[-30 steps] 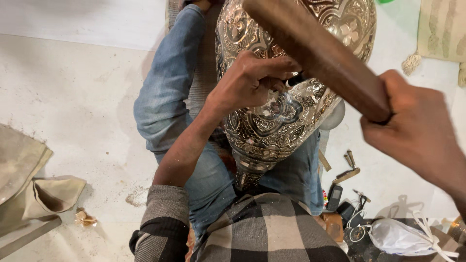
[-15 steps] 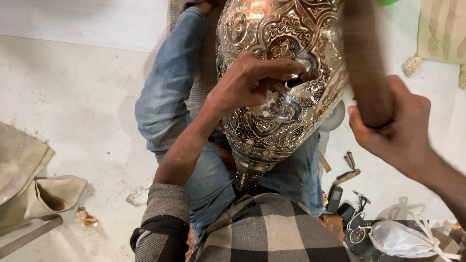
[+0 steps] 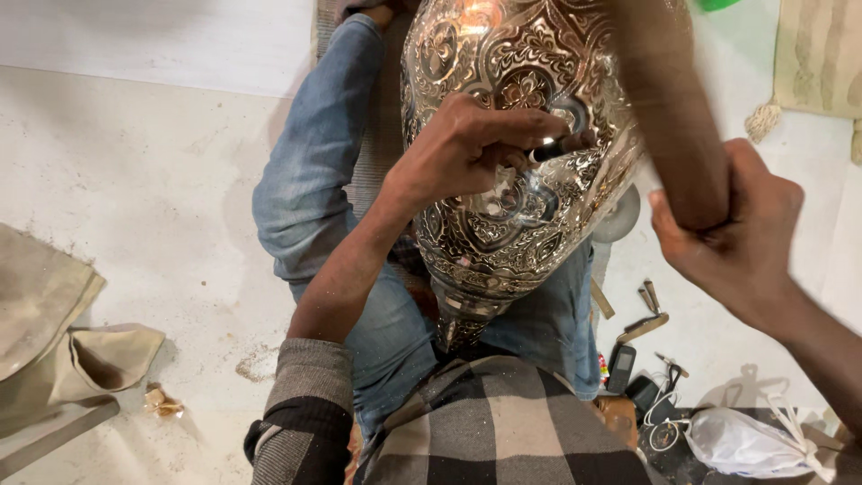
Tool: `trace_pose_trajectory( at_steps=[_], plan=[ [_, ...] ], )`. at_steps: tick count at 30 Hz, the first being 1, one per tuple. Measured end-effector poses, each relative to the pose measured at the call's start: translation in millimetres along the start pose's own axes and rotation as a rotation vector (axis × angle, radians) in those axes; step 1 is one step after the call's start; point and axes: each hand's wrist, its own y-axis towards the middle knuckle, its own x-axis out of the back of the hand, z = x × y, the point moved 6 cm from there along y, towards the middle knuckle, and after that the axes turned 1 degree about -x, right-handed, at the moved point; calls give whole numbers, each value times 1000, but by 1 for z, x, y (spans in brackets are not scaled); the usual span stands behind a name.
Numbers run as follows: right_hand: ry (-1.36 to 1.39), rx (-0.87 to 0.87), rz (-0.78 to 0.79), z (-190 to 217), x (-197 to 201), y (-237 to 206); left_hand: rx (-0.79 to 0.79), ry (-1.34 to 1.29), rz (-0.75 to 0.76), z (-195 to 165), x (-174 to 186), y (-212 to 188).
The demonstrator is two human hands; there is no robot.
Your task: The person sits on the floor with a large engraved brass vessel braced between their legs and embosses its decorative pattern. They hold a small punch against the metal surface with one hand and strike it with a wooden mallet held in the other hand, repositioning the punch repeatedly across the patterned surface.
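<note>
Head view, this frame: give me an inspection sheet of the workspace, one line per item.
Surface: pale dusty floor.
Job's things: embossed silver vessel lies across the lap; thin metal punch against it; wooden mallet raised.
Clutter: small tools, white plastic bag, tan cloth.
Grippers: left hand pinches the punch; right hand grips the mallet.
Cables: thin white cord beside the bag.
Surroundings: woven mat at upper right.
</note>
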Motion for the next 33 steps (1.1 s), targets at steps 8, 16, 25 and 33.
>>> trace_pose_trajectory(
  at_steps=[8,16,25,33],
  plan=[
    [108,29,-32,-11,-8,-8,-39,44,-1,6,-5,-4],
    [6,-64,68,-43,-23,-26,-98,80,31,-3,-4,7],
    [-99,-61,8,-51,-34,-40,-117,5,63,-11,3,20],
    [288,-119,-45,-27,-17,-28,-50,17,18,-20,8,22]
  ],
)
